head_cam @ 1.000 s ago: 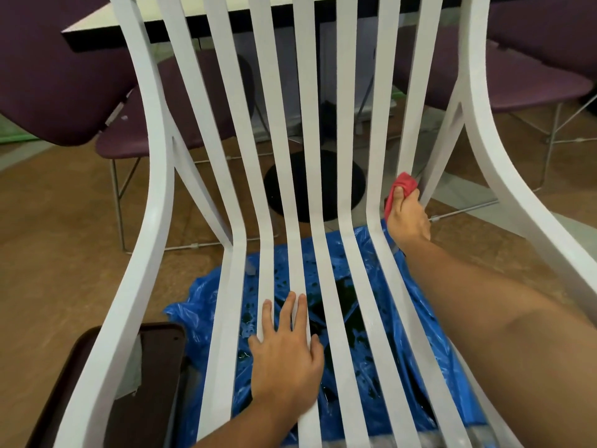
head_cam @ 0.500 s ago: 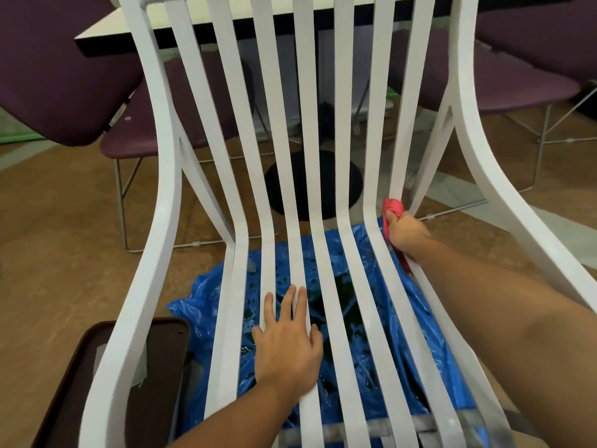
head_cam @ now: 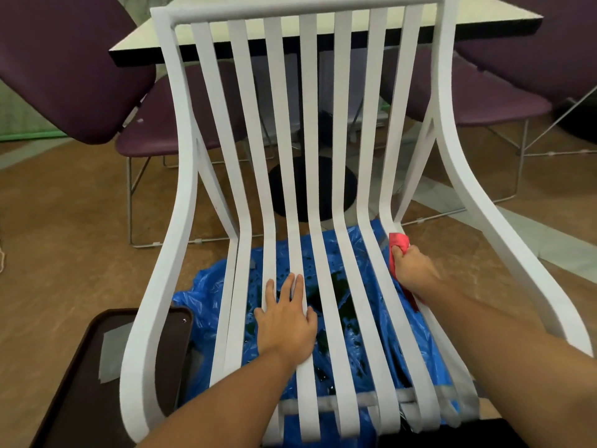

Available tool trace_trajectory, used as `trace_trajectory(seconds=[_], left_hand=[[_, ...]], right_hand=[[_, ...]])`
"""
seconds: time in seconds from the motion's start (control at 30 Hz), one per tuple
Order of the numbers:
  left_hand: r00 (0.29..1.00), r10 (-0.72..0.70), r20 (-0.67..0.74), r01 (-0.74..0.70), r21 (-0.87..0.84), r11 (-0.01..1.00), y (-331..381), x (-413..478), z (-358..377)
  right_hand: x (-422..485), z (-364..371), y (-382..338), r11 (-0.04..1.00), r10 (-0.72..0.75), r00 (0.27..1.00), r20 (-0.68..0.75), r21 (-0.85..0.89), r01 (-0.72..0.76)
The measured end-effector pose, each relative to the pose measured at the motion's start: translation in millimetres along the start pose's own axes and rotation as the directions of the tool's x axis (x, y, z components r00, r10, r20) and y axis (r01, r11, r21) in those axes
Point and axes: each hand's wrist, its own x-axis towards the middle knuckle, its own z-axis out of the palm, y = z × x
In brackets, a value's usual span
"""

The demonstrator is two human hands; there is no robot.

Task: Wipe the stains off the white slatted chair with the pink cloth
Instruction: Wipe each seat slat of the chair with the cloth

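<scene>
The white slatted chair (head_cam: 310, 130) fills the view, its back rising away from me and its seat slats running toward me. My left hand (head_cam: 286, 321) lies flat with straight fingers on the middle seat slats. My right hand (head_cam: 412, 270) grips the pink cloth (head_cam: 398, 245) against the rightmost seat slat, just in front of the bend where seat meets back. Part of the cloth trails under my hand along the slat.
A blue plastic sheet (head_cam: 365, 344) with dark green wet blotches lies on the floor under the seat. A dark brown tray (head_cam: 106, 367) sits at lower left. Purple chairs (head_cam: 74, 69) and a white-topped table (head_cam: 484, 17) on a black round base stand behind.
My right hand has slid the cloth down from the back slat, past the bend, onto the seat slat toward me. The view has tilted up, showing the chair's top rail. My left hand stays put.
</scene>
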Motion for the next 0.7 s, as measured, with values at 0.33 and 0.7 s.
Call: trace_trajectory(seconds=[0.33, 0.7], left_hand=[[1.000, -0.011, 0.004, 0.011, -0.014, 1.000, 0.3, -3.3, -0.7], [1.000, 0.014, 0.014, -0.015, 0.051, 0.999, 2.1, -4.5, 0.1]], right_hand=[[-69.9, -0.3, 45.3, 1.000, 0.020, 1.000, -0.014, 0.010, -0.020], [-73.1, 4.3, 47.4, 1.000, 0.019, 0.997, -0.080, -0.007, -0.019]])
